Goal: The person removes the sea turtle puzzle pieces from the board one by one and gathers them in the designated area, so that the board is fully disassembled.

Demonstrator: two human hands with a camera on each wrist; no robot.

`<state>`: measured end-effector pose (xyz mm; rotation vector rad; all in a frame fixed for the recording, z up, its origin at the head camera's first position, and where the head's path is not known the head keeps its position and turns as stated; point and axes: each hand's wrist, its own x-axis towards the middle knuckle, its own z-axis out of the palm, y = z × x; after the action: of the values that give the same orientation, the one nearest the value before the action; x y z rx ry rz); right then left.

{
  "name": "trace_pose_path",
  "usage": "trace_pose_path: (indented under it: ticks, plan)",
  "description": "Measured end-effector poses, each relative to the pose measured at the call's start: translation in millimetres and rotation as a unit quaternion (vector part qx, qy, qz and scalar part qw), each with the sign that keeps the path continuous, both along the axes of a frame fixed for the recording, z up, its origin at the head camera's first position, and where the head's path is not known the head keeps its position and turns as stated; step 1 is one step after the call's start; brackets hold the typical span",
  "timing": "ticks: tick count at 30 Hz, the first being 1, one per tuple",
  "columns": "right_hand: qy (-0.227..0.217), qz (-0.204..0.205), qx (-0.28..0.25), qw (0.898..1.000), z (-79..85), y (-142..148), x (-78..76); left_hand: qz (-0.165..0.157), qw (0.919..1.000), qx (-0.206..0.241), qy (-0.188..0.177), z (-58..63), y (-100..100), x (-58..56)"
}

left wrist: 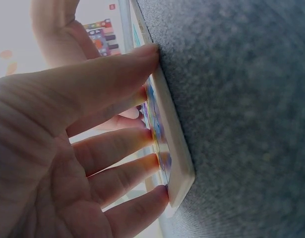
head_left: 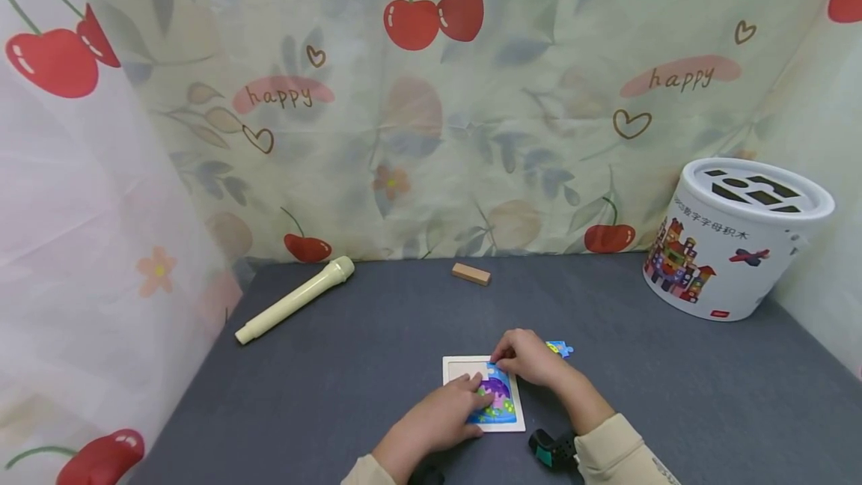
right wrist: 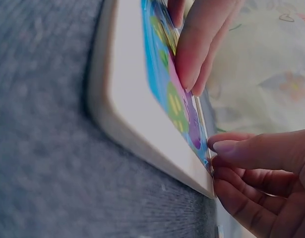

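Note:
A jigsaw puzzle tray [head_left: 465, 370] with a pale frame lies on the dark table; its left part shows bare board. Colourful puzzle pieces [head_left: 500, 404] in blue, purple and green fill its right part. My left hand [head_left: 441, 414] rests on the tray, with fairly straight fingertips on the pieces and the thumb [left wrist: 142, 52] at the frame's edge. At the far right corner my right hand [head_left: 528, 356] pinches a blue puzzle piece [head_left: 494, 369] between thumb and fingers, low against the tray. Just beyond that hand lies a loose puzzle piece [head_left: 564, 349].
A cream-coloured stick shaped like a microphone [head_left: 296, 302] lies at the back left. A small wooden block [head_left: 471, 274] is near the back edge. The white bucket [head_left: 734, 245] with a slotted lid stands at the back right. Patterned cloth [head_left: 431, 133] hangs behind.

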<state>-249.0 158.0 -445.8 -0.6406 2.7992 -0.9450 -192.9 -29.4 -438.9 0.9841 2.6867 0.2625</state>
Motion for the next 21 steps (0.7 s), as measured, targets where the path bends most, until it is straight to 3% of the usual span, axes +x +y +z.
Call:
trace_pose_path:
  ticks: [12,21]
  plan:
    - [0.003,0.036,-0.012,0.999,-3.5,2.6,-1.3,-0.001,1.0000,0.001,-0.004,0.7,-0.5,-0.2]
    - [-0.001,0.012,-0.009,1.000,-6.0,-3.9,-1.0,-0.002,1.0000,0.002,-0.001,-1.0,-0.8,-0.5]
